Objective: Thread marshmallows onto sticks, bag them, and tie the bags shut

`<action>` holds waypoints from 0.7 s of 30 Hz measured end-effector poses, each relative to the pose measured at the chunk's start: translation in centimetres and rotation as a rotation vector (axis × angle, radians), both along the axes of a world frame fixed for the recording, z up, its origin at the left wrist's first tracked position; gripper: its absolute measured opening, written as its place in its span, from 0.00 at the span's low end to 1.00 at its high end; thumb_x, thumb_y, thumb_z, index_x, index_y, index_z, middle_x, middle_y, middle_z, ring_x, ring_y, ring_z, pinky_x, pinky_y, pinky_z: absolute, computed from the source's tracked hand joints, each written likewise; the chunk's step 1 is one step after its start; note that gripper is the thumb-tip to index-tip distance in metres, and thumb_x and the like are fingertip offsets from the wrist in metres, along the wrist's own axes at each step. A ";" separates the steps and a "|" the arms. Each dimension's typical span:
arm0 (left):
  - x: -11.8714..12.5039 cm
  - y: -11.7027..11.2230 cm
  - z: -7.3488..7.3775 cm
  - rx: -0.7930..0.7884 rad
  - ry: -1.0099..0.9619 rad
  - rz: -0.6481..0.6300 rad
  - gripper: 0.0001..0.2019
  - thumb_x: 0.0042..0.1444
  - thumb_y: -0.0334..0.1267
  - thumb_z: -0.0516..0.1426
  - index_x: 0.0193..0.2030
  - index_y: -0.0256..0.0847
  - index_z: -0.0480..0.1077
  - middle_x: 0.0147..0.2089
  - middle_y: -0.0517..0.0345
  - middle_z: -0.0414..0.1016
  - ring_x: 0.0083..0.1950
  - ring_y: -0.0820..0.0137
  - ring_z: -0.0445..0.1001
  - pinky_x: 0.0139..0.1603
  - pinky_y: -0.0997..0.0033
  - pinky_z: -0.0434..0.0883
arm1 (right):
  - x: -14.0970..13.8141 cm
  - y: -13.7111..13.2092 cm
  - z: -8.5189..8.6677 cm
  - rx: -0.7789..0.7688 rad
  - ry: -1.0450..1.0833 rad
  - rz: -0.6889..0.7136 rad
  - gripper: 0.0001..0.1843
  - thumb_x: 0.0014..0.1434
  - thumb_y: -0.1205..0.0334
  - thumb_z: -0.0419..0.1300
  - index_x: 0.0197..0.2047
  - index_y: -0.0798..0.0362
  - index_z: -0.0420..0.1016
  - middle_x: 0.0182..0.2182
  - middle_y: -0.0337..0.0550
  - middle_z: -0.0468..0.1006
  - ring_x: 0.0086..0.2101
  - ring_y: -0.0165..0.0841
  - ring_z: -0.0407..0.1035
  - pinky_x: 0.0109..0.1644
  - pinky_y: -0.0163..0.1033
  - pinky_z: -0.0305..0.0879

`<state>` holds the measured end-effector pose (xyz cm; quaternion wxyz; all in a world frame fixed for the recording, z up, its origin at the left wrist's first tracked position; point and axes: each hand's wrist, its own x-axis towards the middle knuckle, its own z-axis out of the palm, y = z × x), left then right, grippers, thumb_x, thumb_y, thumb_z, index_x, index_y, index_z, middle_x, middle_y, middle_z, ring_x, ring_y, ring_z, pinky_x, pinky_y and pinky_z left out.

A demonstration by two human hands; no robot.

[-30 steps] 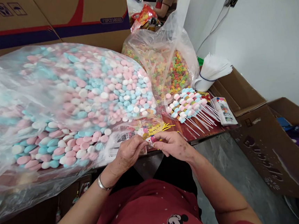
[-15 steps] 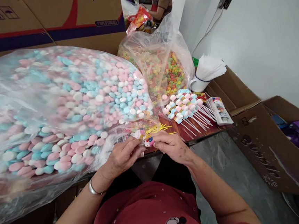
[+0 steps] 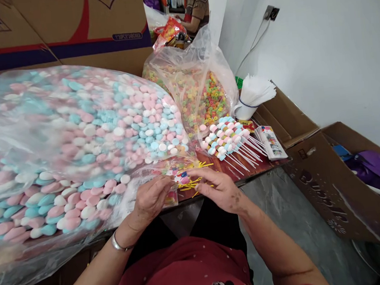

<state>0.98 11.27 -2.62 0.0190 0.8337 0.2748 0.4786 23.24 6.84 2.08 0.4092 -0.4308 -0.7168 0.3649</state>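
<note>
right fingers parted from their pinch; hands slightly farther apart than in the earlier frame.

a small printed bag (image 3: 181, 179) sits between the hands, over the front of the tabletop (image 3: 221, 162): the left hand (image 3: 153, 197) pinches its left end; the right hand (image 3: 221, 190) is loosened, thumb and forefinger apart, forefinger at the blue patch. the film should handle as light, limp and slippery; take hold at the edges, between thumb and fingertip. yellow ties (image 3: 205, 164) lie beside it; farther out, skewered sweets (image 3: 226, 135) right, a large sweets bag (image 3: 113, 105) left.
</note>
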 end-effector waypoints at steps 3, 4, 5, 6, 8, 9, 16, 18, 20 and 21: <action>-0.2 0.0 0.1 -0.087 -0.045 -0.003 0.04 0.63 0.32 0.56 0.37 0.37 0.72 0.30 0.57 0.80 0.28 0.75 0.78 0.33 0.81 0.72 | 3.0 0.7 0.7 0.229 -0.223 -0.365 0.15 0.66 0.61 0.52 0.52 0.52 0.73 0.45 0.47 0.79 0.44 0.35 0.72 0.50 0.42 0.68; -0.3 0.0 0.0 -0.117 -0.063 -0.008 0.05 0.63 0.33 0.57 0.37 0.37 0.73 0.30 0.57 0.80 0.28 0.75 0.78 0.33 0.81 0.72 | 4.4 1.2 0.8 0.329 -0.352 -0.515 0.14 0.66 0.60 0.52 0.50 0.53 0.74 0.44 0.50 0.79 0.44 0.38 0.72 0.51 0.45 0.67; -0.4 -0.1 0.0 -0.150 -0.082 -0.013 0.05 0.63 0.34 0.57 0.36 0.38 0.73 0.30 0.58 0.80 0.29 0.75 0.77 0.33 0.80 0.72 | 5.9 1.7 0.8 0.389 -0.502 -0.633 0.14 0.65 0.60 0.51 0.47 0.55 0.75 0.42 0.52 0.79 0.43 0.41 0.71 0.50 0.48 0.66; -0.5 -0.1 -0.1 -0.184 -0.103 -0.017 0.06 0.62 0.35 0.57 0.36 0.38 0.73 0.30 0.59 0.80 0.28 0.75 0.77 0.33 0.80 0.72 | 7.3 2.2 0.8 0.407 -0.658 -0.726 0.14 0.65 0.60 0.51 0.44 0.57 0.75 0.40 0.55 0.79 0.41 0.44 0.70 0.48 0.50 0.66; -0.7 -0.1 -0.3 -0.251 -0.144 -0.038 0.06 0.62 0.37 0.57 0.35 0.39 0.74 0.29 0.60 0.80 0.28 0.75 0.76 0.33 0.79 0.72 | 9.7 3.1 0.5 0.349 -0.942 -0.831 0.13 0.62 0.61 0.52 0.40 0.59 0.75 0.36 0.58 0.79 0.39 0.47 0.68 0.44 0.50 0.65; -0.8 0.0 -0.4 -0.282 -0.162 -0.054 0.06 0.62 0.37 0.58 0.35 0.39 0.74 0.29 0.60 0.79 0.28 0.75 0.76 0.32 0.79 0.72 | 10.6 3.5 0.3 0.301 -1.055 -0.826 0.12 0.61 0.61 0.53 0.37 0.59 0.75 0.33 0.57 0.79 0.37 0.46 0.67 0.42 0.49 0.64; -1.2 0.1 -0.7 -0.474 -0.261 -0.062 0.05 0.59 0.36 0.60 0.33 0.39 0.76 0.28 0.59 0.79 0.27 0.75 0.74 0.30 0.78 0.70 | 12.3 4.1 0.2 0.355 -1.252 -0.742 0.17 0.63 0.65 0.48 0.30 0.57 0.76 0.27 0.53 0.76 0.31 0.40 0.65 0.38 0.44 0.59; -1.4 0.1 -0.5 -0.525 -0.282 -0.039 0.06 0.58 0.36 0.61 0.32 0.38 0.77 0.29 0.58 0.79 0.28 0.75 0.74 0.30 0.78 0.70 | 12.1 3.9 0.8 0.517 -1.139 -0.843 0.18 0.65 0.63 0.47 0.35 0.57 0.78 0.28 0.52 0.76 0.32 0.40 0.66 0.38 0.44 0.60; -1.6 0.2 -0.3 -0.564 -0.299 -0.019 0.06 0.57 0.37 0.61 0.32 0.38 0.77 0.28 0.58 0.79 0.28 0.74 0.73 0.29 0.78 0.70 | 11.6 3.3 1.5 0.661 -0.961 -0.808 0.17 0.66 0.61 0.49 0.40 0.56 0.78 0.30 0.49 0.77 0.33 0.39 0.67 0.39 0.44 0.62; -1.7 0.2 -0.3 -0.581 -0.305 -0.013 0.06 0.57 0.37 0.61 0.31 0.38 0.77 0.27 0.58 0.78 0.27 0.74 0.73 0.29 0.78 0.70 | 11.1 2.9 1.7 0.684 -0.865 -0.726 0.15 0.66 0.61 0.50 0.42 0.54 0.78 0.31 0.48 0.78 0.34 0.39 0.68 0.41 0.43 0.64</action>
